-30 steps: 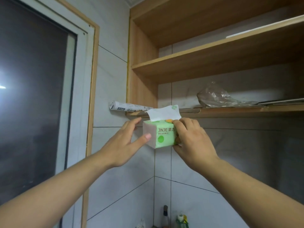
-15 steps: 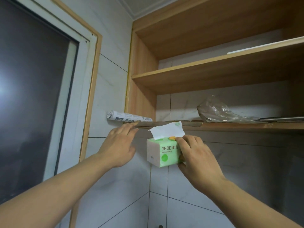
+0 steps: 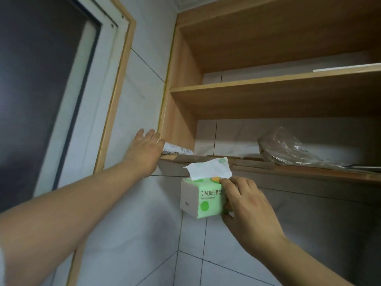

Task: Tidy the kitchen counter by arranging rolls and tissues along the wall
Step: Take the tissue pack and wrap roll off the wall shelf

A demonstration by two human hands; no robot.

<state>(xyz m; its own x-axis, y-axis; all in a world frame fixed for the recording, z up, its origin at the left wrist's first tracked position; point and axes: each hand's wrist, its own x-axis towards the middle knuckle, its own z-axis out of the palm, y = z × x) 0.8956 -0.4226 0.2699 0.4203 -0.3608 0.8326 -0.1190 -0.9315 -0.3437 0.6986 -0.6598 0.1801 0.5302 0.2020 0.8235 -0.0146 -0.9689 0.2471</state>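
Note:
My right hand [image 3: 245, 205] grips a green and white tissue pack [image 3: 199, 198] by its right end, holding it in the air just under the lowest wooden shelf [image 3: 299, 172]. A white tissue [image 3: 208, 168] sticks up from the pack's top. My left hand [image 3: 145, 152] is raised higher, fingers spread, covering the left end of a white printed roll [image 3: 178, 150] that lies on the shelf's left end and juts past it. Whether the fingers touch the roll is unclear.
A crumpled clear plastic bag [image 3: 288, 149] and a metal object [image 3: 362, 168] lie on the lowest shelf to the right. Two more wooden shelves [image 3: 268, 85] rise above. A window with a wooden frame [image 3: 115, 96] fills the left; tiled walls meet in a corner below.
My left hand has let go of the tissue pack and risen to the roll's left end. The pack, held by my right hand alone, sits lower in view as the camera tilted up.

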